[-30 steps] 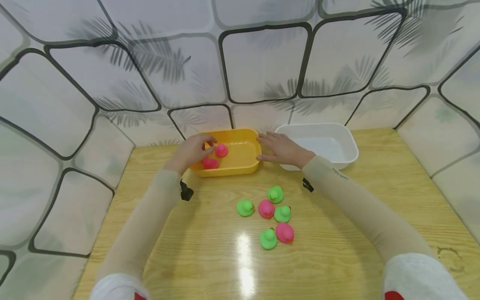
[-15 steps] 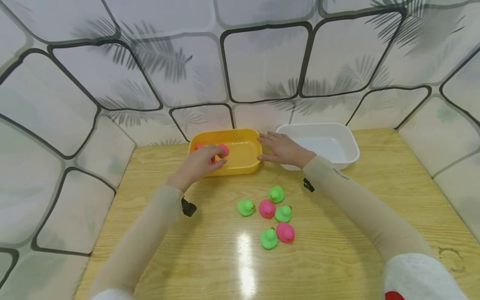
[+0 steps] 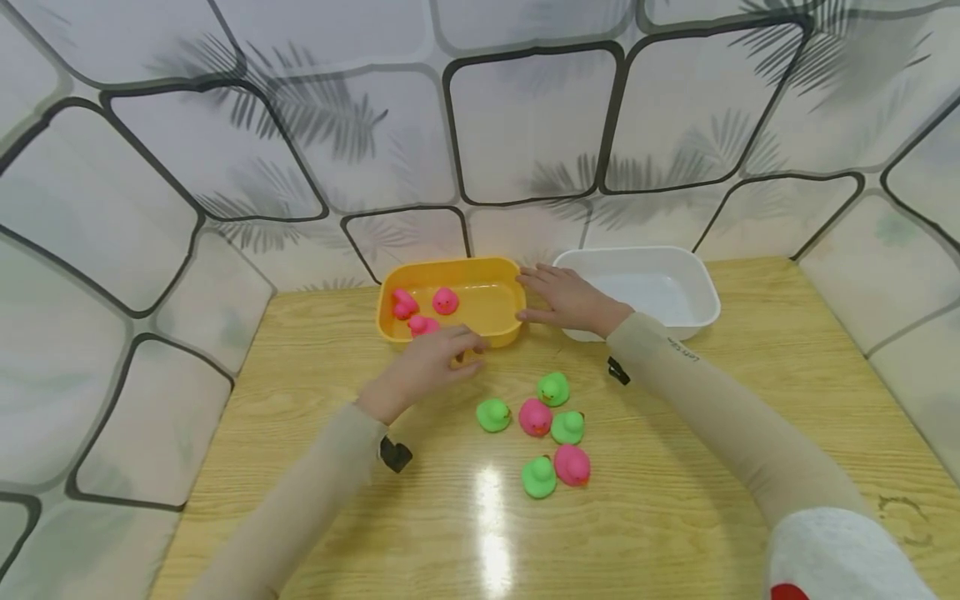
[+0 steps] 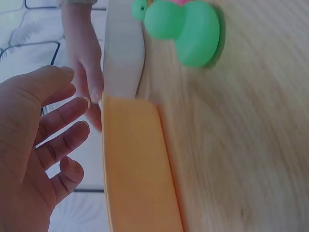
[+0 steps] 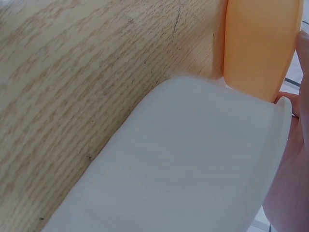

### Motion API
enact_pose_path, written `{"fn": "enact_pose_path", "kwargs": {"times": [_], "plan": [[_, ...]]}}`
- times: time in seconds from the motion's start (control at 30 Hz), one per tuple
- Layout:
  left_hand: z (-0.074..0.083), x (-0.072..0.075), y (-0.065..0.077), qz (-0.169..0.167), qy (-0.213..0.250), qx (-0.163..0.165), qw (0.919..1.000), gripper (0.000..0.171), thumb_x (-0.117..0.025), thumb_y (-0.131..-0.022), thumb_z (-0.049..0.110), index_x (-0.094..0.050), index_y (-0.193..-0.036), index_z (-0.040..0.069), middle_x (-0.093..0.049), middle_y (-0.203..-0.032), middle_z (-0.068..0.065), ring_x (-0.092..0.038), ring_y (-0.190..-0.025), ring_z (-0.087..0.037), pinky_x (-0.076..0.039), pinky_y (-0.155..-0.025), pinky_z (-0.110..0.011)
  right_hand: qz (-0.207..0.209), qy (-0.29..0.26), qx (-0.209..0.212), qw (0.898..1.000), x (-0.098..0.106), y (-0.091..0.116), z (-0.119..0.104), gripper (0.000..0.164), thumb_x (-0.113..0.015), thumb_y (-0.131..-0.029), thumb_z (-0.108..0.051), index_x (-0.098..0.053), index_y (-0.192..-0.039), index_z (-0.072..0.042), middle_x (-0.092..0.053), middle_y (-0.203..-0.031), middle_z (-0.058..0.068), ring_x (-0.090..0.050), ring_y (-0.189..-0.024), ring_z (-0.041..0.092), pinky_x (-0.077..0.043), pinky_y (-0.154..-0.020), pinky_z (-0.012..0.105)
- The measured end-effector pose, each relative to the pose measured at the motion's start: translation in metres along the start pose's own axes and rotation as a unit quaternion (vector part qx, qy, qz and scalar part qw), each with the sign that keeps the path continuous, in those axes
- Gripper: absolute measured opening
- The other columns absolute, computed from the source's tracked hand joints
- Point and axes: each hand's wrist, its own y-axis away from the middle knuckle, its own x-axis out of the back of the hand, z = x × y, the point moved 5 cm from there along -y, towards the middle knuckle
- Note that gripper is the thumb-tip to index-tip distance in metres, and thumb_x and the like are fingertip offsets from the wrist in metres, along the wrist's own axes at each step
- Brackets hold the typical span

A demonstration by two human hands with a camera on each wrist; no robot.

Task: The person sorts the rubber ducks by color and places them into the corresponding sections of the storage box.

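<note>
My left hand (image 3: 426, 371) holds nothing; it hovers over the front edge of the yellow-orange plastic basin (image 3: 491, 308), fingers loosely bent. The left wrist view shows its fingers apart, beside the basin's outer wall (image 4: 137, 159). Three pink rubber ducks (image 3: 446, 301) lie in the basin's left part. With fingers extended, my right hand (image 3: 566, 300) rests at the basin's right rim, next to the white basin (image 3: 652, 287). In front of both basins, several green rubber ducks (image 3: 493, 415) and two pink rubber ducks (image 3: 536, 417) sit on the table, close to the left hand.
The wooden table (image 3: 675, 467) carries everything. A patterned cloth wall (image 3: 532, 125) rises directly behind the basins and along both sides. White basin wall (image 5: 183, 154) fills much of the right wrist view.
My left hand has come out of the yellow-orange basin, moving right and toward me, uncovering the three pink ducks inside. The right hand has stayed at the rim.
</note>
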Motion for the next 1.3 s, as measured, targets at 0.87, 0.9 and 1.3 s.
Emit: {"fn": "enact_pose_path", "kwargs": {"times": [0.87, 0.9, 1.3], "plan": [[0.05, -0.066, -0.004, -0.087, -0.034, -0.072, 0.993, 0.031, -0.074, -0.098, 0.036, -0.074, -0.124, 0.019, -0.071, -0.12, 0.002, -0.063, -0.116, -0.018, -0.048, -0.106, -0.04, 0.008, -0.009, 0.004, 1.0, -0.002, 0.003, 0.0, 0.079, -0.058, -0.105, -0.049, -0.03, -0.162, -0.002, -0.028, -0.169, 0.02, -0.021, -0.156, 0.044, -0.018, -0.124, 0.063], [0.05, -0.068, -0.005, -0.089, -0.034, -0.072, 0.9929, 0.031, -0.074, -0.098, 0.037, -0.074, -0.123, 0.02, -0.071, -0.12, 0.003, -0.062, -0.116, -0.017, -0.048, -0.105, -0.04, 0.008, -0.009, 0.004, 1.0, -0.002, 0.003, 0.0, 0.079, -0.057, -0.105, -0.049, -0.031, -0.162, -0.002, -0.028, -0.169, 0.019, -0.021, -0.156, 0.044, -0.018, -0.124, 0.063], [0.05, -0.078, -0.007, -0.108, -0.047, -0.074, 0.9903, 0.031, -0.072, -0.099, 0.038, -0.073, -0.126, 0.021, -0.07, -0.123, 0.004, -0.06, -0.118, -0.017, -0.047, -0.107, -0.041, 0.006, -0.012, 0.001, 1.0, 0.001, 0.002, -0.002, 0.078, -0.057, -0.106, -0.049, -0.031, -0.163, -0.002, -0.028, -0.169, 0.019, -0.021, -0.156, 0.043, -0.019, -0.123, 0.063]]}}
